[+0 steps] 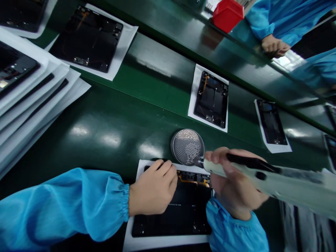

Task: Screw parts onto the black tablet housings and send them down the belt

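In the head view, my right hand (233, 182) is wrapped around a pale electric screwdriver (286, 185). The screwdriver's metal tip is at the near right rim of a round screw dish (187, 147) with a perforated, shiny face. Below the dish lies an opened black tablet (183, 217) on a white sheet (168, 241), with orange flex cable along its top end. My left hand (154, 187) grips the tablet's upper left part, its fingers bent and close together. Those fingertips are partly hidden, and my right hand and sleeve cover the tablet's upper right.
Stacked tablets between white sheets (39, 98) rise at the left. More opened tablets lie along the green strip, among them one in the middle (212, 99). A red bin (228, 15) stands on the far ledge, near another person's clasped hands (275, 45).
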`<state>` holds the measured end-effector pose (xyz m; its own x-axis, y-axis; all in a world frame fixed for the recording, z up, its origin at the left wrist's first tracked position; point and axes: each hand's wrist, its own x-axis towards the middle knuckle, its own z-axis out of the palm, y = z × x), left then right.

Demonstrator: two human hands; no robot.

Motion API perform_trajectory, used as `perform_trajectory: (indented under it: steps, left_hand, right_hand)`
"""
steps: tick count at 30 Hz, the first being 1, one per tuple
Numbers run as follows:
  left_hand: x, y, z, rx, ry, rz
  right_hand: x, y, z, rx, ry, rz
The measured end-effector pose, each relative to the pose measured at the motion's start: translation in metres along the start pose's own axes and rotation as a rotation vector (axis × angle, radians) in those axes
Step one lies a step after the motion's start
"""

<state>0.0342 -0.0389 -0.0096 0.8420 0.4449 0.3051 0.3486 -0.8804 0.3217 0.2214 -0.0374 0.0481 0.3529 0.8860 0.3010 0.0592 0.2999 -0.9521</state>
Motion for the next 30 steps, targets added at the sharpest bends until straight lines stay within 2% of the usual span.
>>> perform_trajectory:
  steps: [4, 8, 30]
  left_hand:
    - [0.003, -0.006, 0.0, -0.009, 0.016, 0.011]
    - [0.005, -0.008, 0.0, -0.013, 0.042, 0.003]
    - [0.006, -0.005, -0.001, -0.011, 0.012, -0.018]
  right_hand:
    - [-0.018, -0.014, 0.003, 0.03, -0.112, 0.047]
    - [-0.03, -0.012, 0.004, 0.013, -0.239, 0.097]
    - [-0.036, -0.002, 0.006, -0.049, -0.212, 0.102]
